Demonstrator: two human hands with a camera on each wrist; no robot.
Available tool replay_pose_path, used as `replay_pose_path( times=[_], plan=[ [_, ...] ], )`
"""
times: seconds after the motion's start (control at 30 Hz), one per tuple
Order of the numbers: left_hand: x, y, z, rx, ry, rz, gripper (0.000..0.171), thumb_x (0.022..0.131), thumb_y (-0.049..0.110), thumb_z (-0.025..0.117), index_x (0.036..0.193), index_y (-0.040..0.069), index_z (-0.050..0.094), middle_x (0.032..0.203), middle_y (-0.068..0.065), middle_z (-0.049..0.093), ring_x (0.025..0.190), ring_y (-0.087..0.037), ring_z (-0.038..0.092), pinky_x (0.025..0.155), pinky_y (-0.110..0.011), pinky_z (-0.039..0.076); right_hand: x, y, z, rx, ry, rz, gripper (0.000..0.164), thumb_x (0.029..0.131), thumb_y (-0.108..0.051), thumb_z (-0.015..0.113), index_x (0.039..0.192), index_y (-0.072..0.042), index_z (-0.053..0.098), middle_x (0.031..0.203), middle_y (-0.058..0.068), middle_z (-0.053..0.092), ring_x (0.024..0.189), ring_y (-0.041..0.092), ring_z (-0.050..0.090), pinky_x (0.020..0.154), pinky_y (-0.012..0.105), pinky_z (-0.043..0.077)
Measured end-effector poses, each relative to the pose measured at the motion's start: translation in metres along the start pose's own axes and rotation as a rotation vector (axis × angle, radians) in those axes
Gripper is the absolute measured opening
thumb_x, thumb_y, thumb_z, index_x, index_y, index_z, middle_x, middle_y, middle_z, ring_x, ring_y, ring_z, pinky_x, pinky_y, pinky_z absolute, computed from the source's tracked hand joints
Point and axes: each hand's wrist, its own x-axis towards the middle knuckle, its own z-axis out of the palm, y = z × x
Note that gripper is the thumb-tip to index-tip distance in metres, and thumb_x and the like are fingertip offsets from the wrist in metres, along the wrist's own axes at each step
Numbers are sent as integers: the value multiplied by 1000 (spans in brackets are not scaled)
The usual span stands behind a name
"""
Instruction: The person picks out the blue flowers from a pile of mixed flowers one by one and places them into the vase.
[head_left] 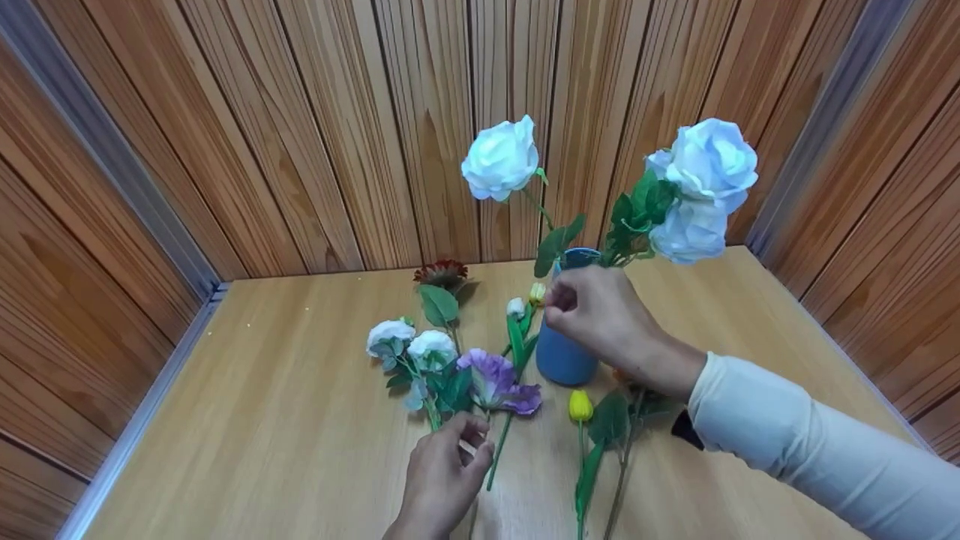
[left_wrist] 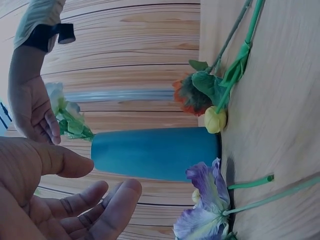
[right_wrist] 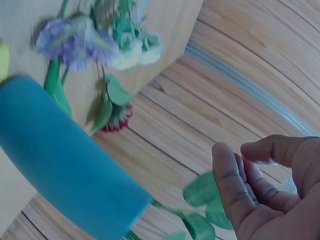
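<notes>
A blue vase (head_left: 564, 352) stands upright on the table, holding a white rose (head_left: 501, 161) that leans left and a cluster of white roses (head_left: 709, 176) that leans right. My right hand (head_left: 611, 319) is in front of the vase's upper part, its fingers bent and nothing between them. In the right wrist view its thumb and index finger (right_wrist: 230, 185) are apart. My left hand (head_left: 446, 472) hovers low over the table beside the purple flower (head_left: 495, 382), fingers loosely bent and holding nothing. The purple flower lies with its stem toward the front.
Small white roses (head_left: 409, 345), a dark red flower (head_left: 442, 274) and pale tulips (head_left: 517, 311) lie left of the vase. A yellow tulip (head_left: 580, 405) and an orange flower (left_wrist: 190, 95) lie near its right front. Wood-panelled walls (head_left: 337, 135) surround the table (head_left: 277, 420).
</notes>
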Motion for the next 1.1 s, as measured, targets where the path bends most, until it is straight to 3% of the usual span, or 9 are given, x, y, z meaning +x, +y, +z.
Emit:
replay_pose_path(
  times=[0.37, 0.67, 0.77, 0.93, 1.1],
  plan=[
    [7, -5, -2, 61, 38, -7, 12, 79, 15, 64, 90, 15, 61, 78, 6, 58, 67, -9, 55, 59, -28, 44, -18, 21, 35, 76, -74, 69, 5, 80, -12, 64, 84, -14, 65, 78, -4, 64, 69, 11, 59, 68, 32, 51],
    [17, -10, 1, 185, 93, -18, 14, 78, 20, 66, 91, 19, 61, 87, 5, 58, 82, -13, 53, 71, -33, 43, -34, 39, 70, 107, -35, 77, 8, 81, -12, 64, 85, -19, 65, 77, -8, 63, 68, 7, 58, 65, 27, 51],
    [19, -13, 2, 205, 128, 18, 13, 78, 20, 66, 90, 18, 61, 87, 4, 58, 84, -15, 53, 73, -35, 43, -41, 43, 81, 100, -5, 65, 9, 81, -14, 65, 87, -20, 65, 79, -9, 63, 69, 5, 58, 66, 26, 51],
    [20, -18, 5, 236, 210, 145, 14, 77, 18, 66, 90, 15, 62, 92, 1, 60, 90, -19, 52, 75, -37, 41, -48, 45, 97, 89, 54, 14, 8, 80, -13, 65, 87, -17, 65, 77, -9, 61, 66, 3, 56, 61, 19, 49],
    [23, -18, 9, 283, 241, 176, 17, 76, 18, 67, 92, 13, 62, 99, 0, 58, 91, -17, 49, 74, -34, 39, -54, 52, 110, 93, 90, 7, 9, 79, -10, 65, 86, -15, 66, 76, -8, 61, 66, 2, 55, 57, 16, 47]
  ],
)
